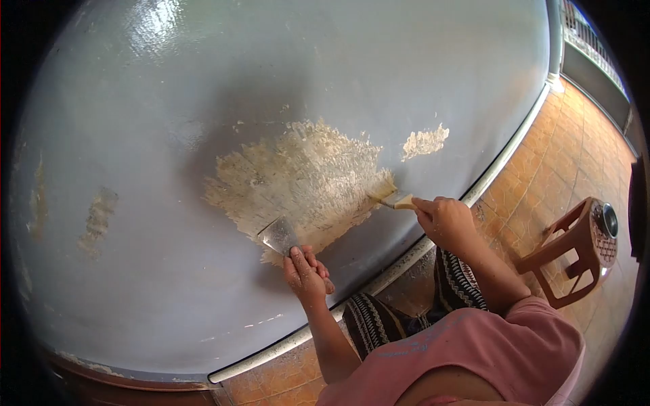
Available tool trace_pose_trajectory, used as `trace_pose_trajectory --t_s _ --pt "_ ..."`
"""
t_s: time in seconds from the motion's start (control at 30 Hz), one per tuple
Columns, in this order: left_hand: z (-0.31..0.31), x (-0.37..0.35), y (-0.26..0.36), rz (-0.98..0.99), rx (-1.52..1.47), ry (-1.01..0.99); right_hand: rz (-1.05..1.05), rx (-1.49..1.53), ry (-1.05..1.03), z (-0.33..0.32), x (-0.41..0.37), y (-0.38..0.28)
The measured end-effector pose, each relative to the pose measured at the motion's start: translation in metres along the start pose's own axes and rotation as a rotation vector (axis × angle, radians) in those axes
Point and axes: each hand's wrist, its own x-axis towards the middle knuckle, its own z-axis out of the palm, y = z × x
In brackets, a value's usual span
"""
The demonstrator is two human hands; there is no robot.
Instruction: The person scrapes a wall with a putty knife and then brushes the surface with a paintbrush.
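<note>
My left hand (306, 276) is closed round the handle of a putty knife (277, 235). Its wide metal blade, speckled with bits, lies over the lower edge of a bare, rough patch (305, 176) on the grey painted wall (156, 135). In my right hand (447, 220) is a paintbrush (402, 201), gripped by its pale handle. The bristles meet the right edge of the same patch, which is beige and flaky where the paint is gone.
A smaller peeled spot (425, 141) is on the wall to the right, with a scraped mark (99, 216) at left. A pale skirting strip (271, 353) runs along the wall's foot. On the orange tiled floor (521, 169), a brown plastic stool (582, 257) holds a metal bowl (609, 220).
</note>
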Motion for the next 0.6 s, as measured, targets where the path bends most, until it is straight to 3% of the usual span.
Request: trace_pose_trajectory --t_s 0.1,0.2,0.3,0.37,0.47,0.6 --pt "0.001 0.002 -0.002 -0.002 0.002 0.013 0.011 -0.049 -0.052 -0.001 0.002 0.011" --pt "0.002 0.002 -0.002 -0.009 0.02 0.034 0.08 -0.049 0.111 -0.032 0.014 0.005" --pt "0.003 0.002 -0.003 -0.02 0.022 0.035 -0.018 0.081 0.411 -0.069 0.03 -0.01" --pt "0.003 0.001 -0.002 -0.017 0.032 0.039 0.062 0.151 0.475 -0.08 0.037 -0.02" --pt "0.003 0.001 -0.002 -0.028 0.014 0.056 0.021 0.054 0.47 -0.057 0.041 -0.018" --pt "0.003 0.003 -0.003 -0.005 0.013 0.034 0.068 0.008 0.278 -0.006 0.019 -0.005"
